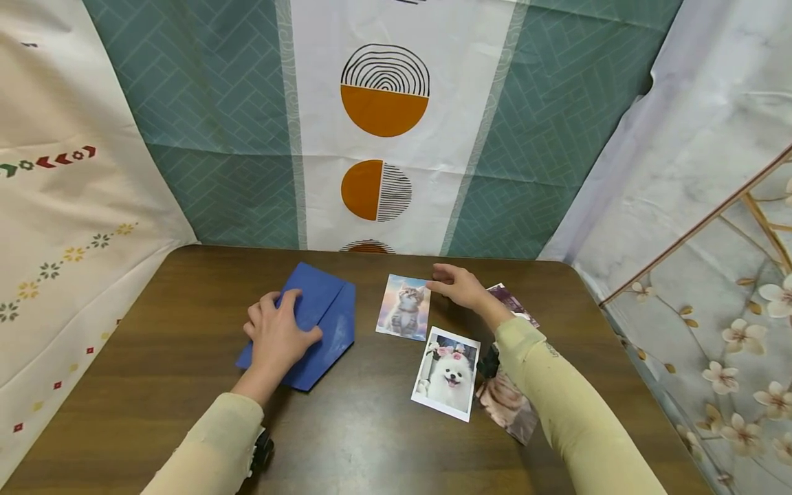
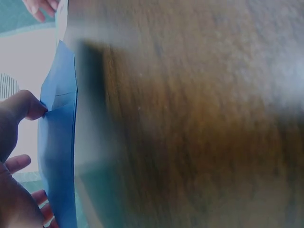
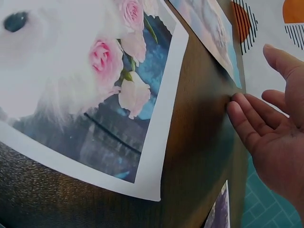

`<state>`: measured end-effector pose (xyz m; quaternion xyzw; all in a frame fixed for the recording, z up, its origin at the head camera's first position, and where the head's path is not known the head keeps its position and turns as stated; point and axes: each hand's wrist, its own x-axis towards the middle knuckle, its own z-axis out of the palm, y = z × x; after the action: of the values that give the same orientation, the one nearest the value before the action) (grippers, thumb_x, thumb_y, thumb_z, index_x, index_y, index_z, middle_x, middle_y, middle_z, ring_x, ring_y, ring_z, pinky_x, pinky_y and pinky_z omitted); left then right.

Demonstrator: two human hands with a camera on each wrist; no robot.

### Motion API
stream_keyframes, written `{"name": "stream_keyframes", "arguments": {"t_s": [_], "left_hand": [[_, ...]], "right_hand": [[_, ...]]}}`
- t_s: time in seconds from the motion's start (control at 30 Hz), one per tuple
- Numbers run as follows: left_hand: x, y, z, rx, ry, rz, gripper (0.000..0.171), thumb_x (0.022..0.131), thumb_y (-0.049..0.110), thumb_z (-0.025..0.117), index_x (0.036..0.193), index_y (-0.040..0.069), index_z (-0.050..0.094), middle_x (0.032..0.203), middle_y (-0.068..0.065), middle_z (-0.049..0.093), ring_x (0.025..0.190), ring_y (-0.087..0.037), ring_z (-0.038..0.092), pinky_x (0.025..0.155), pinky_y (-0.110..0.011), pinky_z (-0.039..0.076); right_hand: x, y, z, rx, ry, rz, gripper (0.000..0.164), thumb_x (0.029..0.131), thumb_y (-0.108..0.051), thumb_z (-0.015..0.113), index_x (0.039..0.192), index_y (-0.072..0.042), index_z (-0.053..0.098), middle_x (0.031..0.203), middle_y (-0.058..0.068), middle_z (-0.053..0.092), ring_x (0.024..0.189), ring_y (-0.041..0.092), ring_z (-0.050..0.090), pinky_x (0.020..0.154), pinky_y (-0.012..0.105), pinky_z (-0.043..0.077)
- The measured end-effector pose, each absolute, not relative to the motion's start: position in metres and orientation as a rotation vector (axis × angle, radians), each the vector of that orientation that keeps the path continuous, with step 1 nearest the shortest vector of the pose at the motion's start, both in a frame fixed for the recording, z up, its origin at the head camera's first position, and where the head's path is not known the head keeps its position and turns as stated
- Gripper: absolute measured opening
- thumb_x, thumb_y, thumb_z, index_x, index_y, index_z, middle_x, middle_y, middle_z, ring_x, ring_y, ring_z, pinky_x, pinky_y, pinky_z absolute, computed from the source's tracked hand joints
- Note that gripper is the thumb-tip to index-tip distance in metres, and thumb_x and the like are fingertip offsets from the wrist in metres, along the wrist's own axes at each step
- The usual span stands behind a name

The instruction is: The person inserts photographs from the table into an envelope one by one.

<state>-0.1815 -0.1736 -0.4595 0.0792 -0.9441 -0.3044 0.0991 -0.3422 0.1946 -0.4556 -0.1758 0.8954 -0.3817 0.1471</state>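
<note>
On the left of the table lies a blue paper envelope [image 1: 331,323], its flap seam running across it. My left hand [image 1: 278,333] rests on it from above with fingers spread; in the left wrist view the thumb [image 2: 33,107] touches its surface. A kitten picture card [image 1: 405,309] lies face up at the table's middle. My right hand [image 1: 456,285] is at its upper right corner, fingertips right by the edge and nothing between the fingers. Below it, a white-bordered photo of a white fluffy dog [image 1: 450,375] lies at a slant.
Under the right forearm are further pictures, partly covered: a purplish one [image 1: 510,299] and a brownish-pink one [image 1: 507,405]. The brown wooden table [image 1: 359,440] ends at a hanging patterned cloth [image 1: 396,151] behind, with cloths at both sides.
</note>
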Motion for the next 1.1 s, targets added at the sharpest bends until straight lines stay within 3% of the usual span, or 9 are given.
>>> {"name": "stream_keyframes", "arguments": {"t_s": [0.23,0.63,0.8,1.1], "left_hand": [[-0.179,-0.17,-0.456,0.174,-2.787,-0.904,0.075,0.086,0.023,0.082,0.153,0.009,0.054,0.162,-0.035,0.031,0.142,-0.06,0.025,0.105,-0.076,0.022],[-0.177,-0.168,-0.458,0.15,-2.81,-0.884,0.074,0.086,0.021,0.081,0.154,0.008,0.055,0.168,-0.034,0.028,0.139,-0.058,0.028,0.104,-0.075,0.022],[-0.177,-0.167,-0.458,0.159,-2.809,-0.883,0.075,0.086,0.019,0.082,0.155,0.007,0.054,0.168,-0.034,0.028,0.139,-0.057,0.027,0.104,-0.075,0.022],[-0.178,-0.166,-0.459,0.175,-2.82,-0.883,0.075,0.086,0.017,0.081,0.156,0.008,0.054,0.167,-0.034,0.028,0.14,-0.056,0.026,0.104,-0.076,0.021]], "right_hand": [[-0.346,0.193,-0.456,-0.463,2.51,-1.17,0.067,0.109,-0.03,0.064,0.163,0.001,0.039,0.15,0.023,0.061,0.128,0.036,0.066,0.099,0.042,0.058],[-0.349,0.191,-0.46,-0.44,2.534,-1.194,0.059,0.107,-0.025,0.068,0.155,0.003,0.05,0.142,0.024,0.066,0.119,0.035,0.069,0.092,0.039,0.06],[-0.351,0.188,-0.465,-0.468,2.608,-1.15,0.053,0.104,-0.019,0.073,0.15,0.003,0.057,0.131,0.021,0.071,0.109,0.032,0.07,0.084,0.035,0.06],[-0.35,0.176,-0.469,-0.569,2.743,-1.03,0.036,0.1,-0.01,0.075,0.134,0.001,0.067,0.11,0.015,0.073,0.103,0.031,0.069,0.088,0.044,0.056]]}}
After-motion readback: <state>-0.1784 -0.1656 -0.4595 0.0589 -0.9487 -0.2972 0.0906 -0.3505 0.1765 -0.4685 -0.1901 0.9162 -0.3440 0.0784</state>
